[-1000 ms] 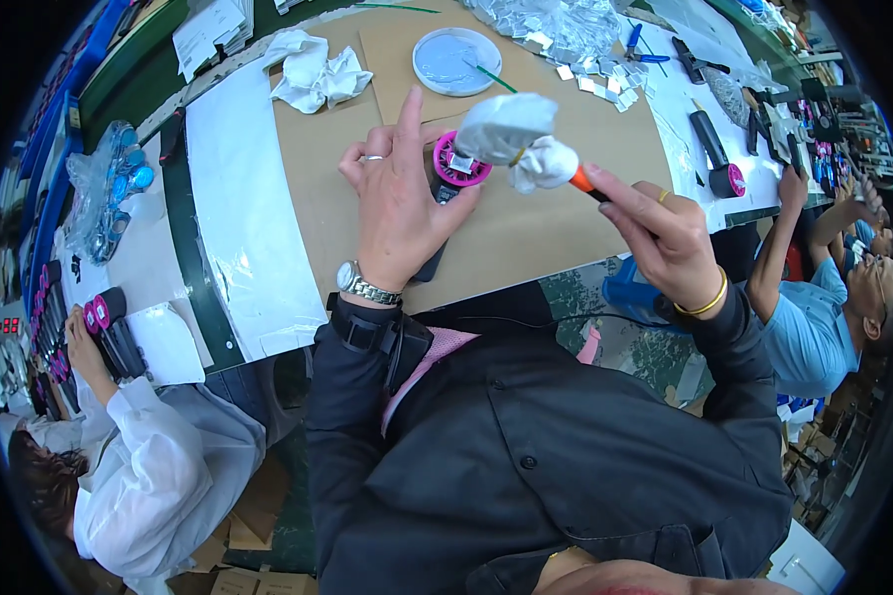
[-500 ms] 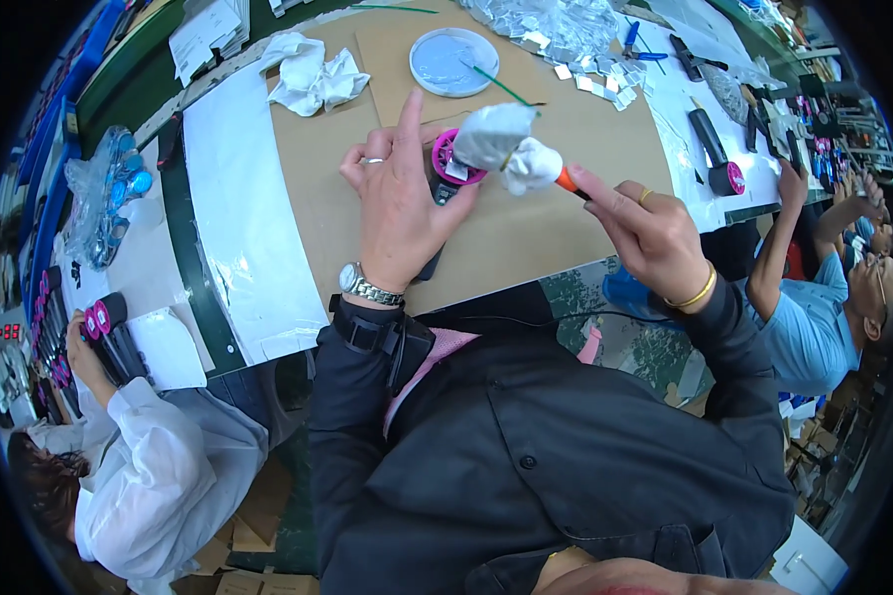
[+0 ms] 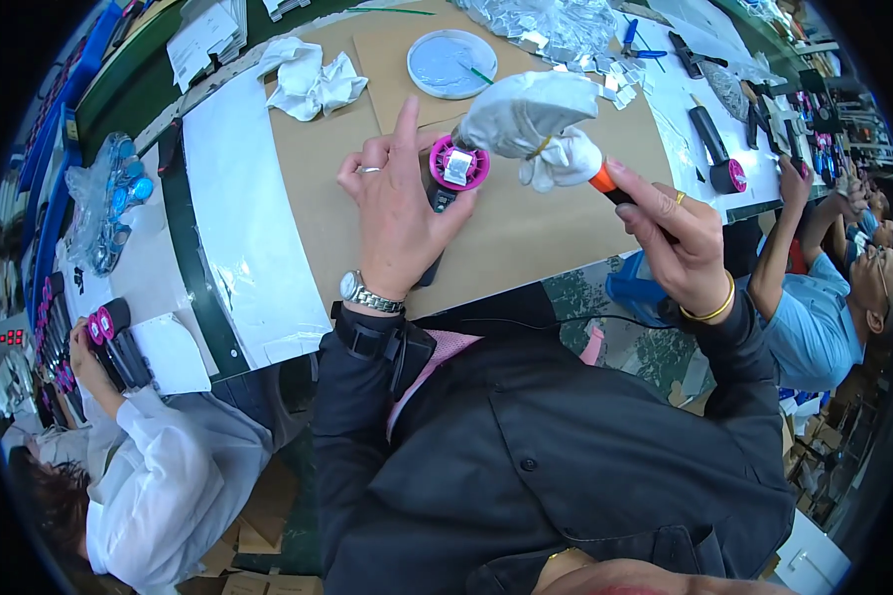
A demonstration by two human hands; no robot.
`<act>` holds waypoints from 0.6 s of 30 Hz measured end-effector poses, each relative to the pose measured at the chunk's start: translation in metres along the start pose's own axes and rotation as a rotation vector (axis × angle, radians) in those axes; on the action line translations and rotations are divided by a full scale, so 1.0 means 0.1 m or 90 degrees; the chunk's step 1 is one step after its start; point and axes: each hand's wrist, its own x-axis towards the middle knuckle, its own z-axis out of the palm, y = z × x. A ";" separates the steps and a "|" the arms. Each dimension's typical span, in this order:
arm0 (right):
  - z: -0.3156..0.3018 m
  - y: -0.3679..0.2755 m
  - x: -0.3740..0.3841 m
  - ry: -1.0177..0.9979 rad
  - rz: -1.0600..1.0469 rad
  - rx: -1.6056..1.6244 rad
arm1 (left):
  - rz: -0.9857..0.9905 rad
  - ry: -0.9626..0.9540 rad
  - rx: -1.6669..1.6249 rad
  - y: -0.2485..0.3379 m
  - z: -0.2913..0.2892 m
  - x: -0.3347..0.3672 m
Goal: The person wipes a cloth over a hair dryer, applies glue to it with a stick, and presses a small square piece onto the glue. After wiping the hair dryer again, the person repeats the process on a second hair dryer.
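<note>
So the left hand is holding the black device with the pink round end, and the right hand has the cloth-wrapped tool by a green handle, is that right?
Not quite: the handle is orange and black, not green, as the head view shows. The left hand does hold the black device, and the right hand the cloth-wrapped tool.

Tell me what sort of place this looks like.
Probably an assembly workshop: the black-and-pink device in the left hand has lookalikes on both sides, small white squares lie heaped beyond, and other people are alongside.
</note>
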 end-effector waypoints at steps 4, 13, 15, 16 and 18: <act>0.04 0.08 -0.06 -0.038 0.019 0.021 | 0.003 0.003 -0.001 -0.01 0.01 -0.01; 0.14 0.14 -0.07 -0.080 0.023 -0.042 | 0.006 0.007 0.001 0.02 0.00 0.00; 0.15 0.16 -0.07 -0.088 0.019 -0.055 | 0.005 0.006 0.003 0.02 0.00 0.00; 0.16 0.16 -0.06 -0.087 0.018 -0.055 | 0.004 0.005 0.005 0.02 0.00 0.00; 0.16 0.16 -0.06 -0.080 0.007 -0.053 | 0.003 0.004 0.007 0.01 0.00 -0.01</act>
